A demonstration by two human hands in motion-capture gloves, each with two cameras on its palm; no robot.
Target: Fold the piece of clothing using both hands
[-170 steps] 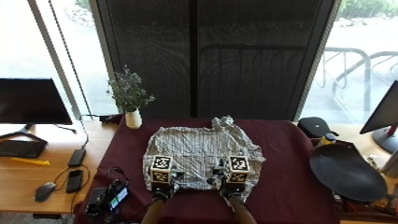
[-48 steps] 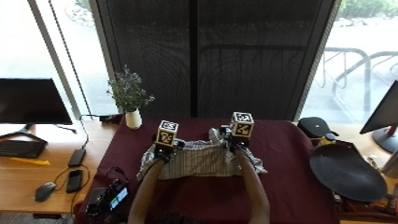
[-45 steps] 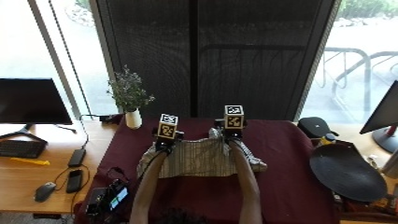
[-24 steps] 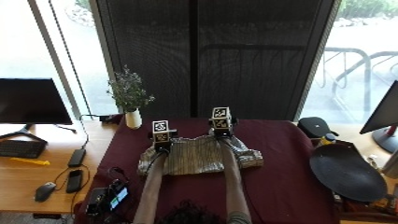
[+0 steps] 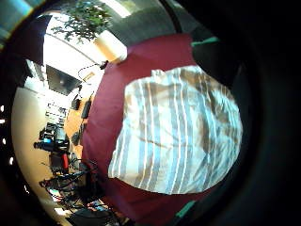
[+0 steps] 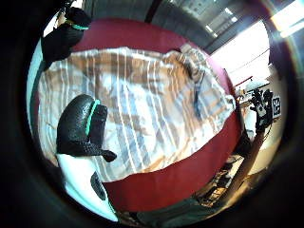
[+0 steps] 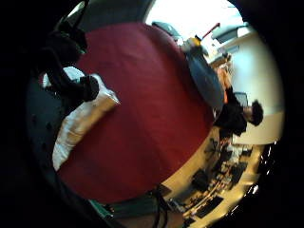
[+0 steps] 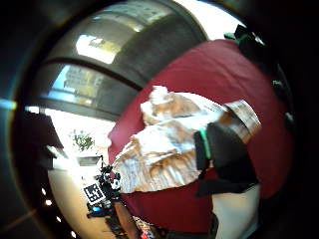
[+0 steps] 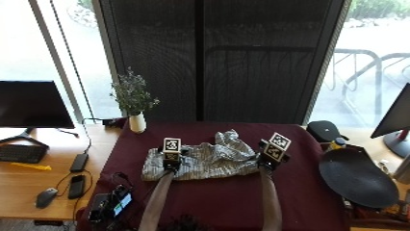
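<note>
Lying folded into a wide band on the dark red tablecloth, the striped garment sits at the table's middle, with 1 crumpled bunch raised at its far edge. Both arms reach out over it, hands well apart. Left hand is over the garment's left part; its thumb-side palm view shows gloved fingers lying on the cloth, whether curled into it cannot be told. Right hand is at the garment's right end, thumb against the folded edge; grip cannot be told. A vase with a plant stands at the table's far left corner.
</note>
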